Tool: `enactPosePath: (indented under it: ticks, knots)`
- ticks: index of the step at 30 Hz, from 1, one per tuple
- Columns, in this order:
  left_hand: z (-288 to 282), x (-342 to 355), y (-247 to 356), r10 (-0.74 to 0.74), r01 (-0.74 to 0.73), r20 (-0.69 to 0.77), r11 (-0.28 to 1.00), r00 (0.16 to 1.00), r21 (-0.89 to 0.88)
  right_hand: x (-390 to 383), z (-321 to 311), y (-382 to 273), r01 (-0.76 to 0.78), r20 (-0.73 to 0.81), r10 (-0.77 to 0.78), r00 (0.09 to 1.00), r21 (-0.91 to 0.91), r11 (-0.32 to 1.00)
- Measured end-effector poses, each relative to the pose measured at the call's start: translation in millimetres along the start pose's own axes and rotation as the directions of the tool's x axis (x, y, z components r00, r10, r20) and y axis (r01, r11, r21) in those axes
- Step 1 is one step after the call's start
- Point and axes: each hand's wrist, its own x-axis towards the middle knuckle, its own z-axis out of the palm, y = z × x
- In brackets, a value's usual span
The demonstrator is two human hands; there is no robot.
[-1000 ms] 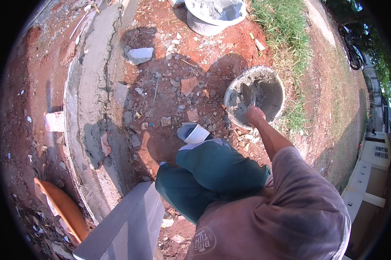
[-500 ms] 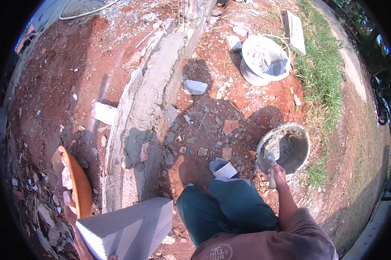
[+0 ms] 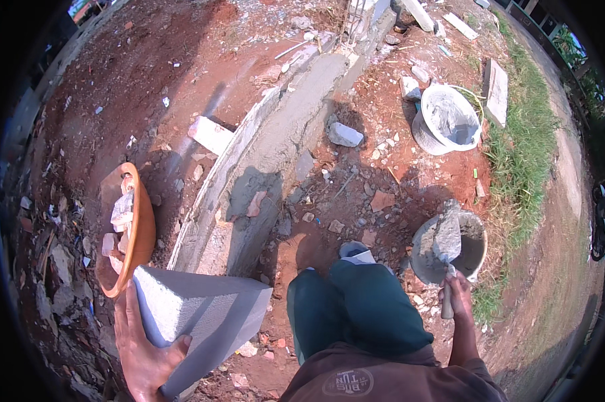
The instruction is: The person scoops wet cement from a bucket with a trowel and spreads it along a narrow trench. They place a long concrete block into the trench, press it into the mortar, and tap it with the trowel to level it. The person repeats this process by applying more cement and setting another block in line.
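My left hand (image 3: 145,358) grips the near end of a large pale grey block (image 3: 219,301) at lower left, thumb and fingers spread across its faces. In my right hand (image 3: 458,298) is the handle of a trowel (image 3: 448,238), whose blade carries a heap of wet grey mortar over a round mortar bucket (image 3: 422,266). An orange tub (image 3: 144,231) holding broken pieces lies just beyond the block. Below me, between my hands, are my legs in green trousers, with a small white container (image 3: 361,256) partly hidden behind the knee.
A low mortar-topped footing (image 3: 302,100) with rebar at its far end runs diagonally away from me. At upper right are a white bucket (image 3: 423,134) of grey mix and a pale slab (image 3: 495,94). Rubble covers the red soil; grass (image 3: 530,161) borders a path where a motorbike (image 3: 600,221) stands.
My left hand has come into view on the block. The trowel, earlier down inside the bucket, is now raised with mortar on its blade. The view has swung, shifting the scene rightward.
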Motion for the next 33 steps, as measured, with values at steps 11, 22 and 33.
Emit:
enactPosePath:
  ticks: [11, 22, 33]
  knots:
    - [4.3, 6.1, 4.9, -0.079, 0.084, 0.041, 0.987, 0.996, -0.139, 122.2, 228.8, -99.9, 0.057, 0.523, -0.153, 0.838, 0.196, 0.979]
    - [17.3, 29.0, 6.1, -0.083, 0.089, 0.107, 0.994, 0.991, -0.058, 228.9, 445.7, -117.9, -0.309, 0.704, -0.201, 0.681, 0.525, 0.793]
    - [24.7, 35.9, -10.7, -0.119, 0.126, 0.167, 0.991, 0.979, -0.034, 281.8, 316.7, -214.2, 0.793, 0.797, -0.125, 0.591, -0.546, 0.268]
